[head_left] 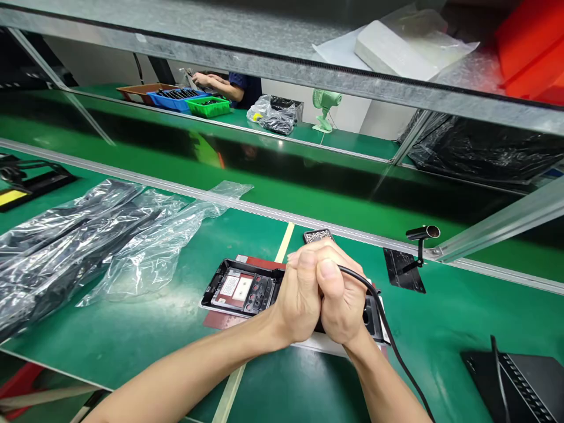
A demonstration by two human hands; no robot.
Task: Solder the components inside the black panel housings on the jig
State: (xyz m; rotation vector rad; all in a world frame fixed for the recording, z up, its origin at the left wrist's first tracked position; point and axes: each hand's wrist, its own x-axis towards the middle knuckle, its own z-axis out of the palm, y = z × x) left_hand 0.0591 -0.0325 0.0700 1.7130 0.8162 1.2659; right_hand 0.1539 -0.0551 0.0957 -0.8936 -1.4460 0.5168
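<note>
My left hand [299,294] and my right hand [342,294] are pressed together as closed fists above a black plastic housing [215,281]. A black cable [390,335] comes out of the top of the joined fists, bends over my right hand and runs down past the bottom edge. Both hands grip at this cable's end; anything else inside them is hidden. The housing lies lengthwise on a reddish mat [215,320], with its middle covered by my hands. A labelled plate and a row of round openings show at its left end. Behind my hands sits a small tray of metal bits [318,235].
Clear plastic bags [145,252] with dark contents lie left. At right are a small tube holder [423,233] and a black slotted panel [524,382]. A metal shelf [220,50] crosses overhead. Beyond the divider, a co-worker's arms [220,85] are near coloured bins [174,100].
</note>
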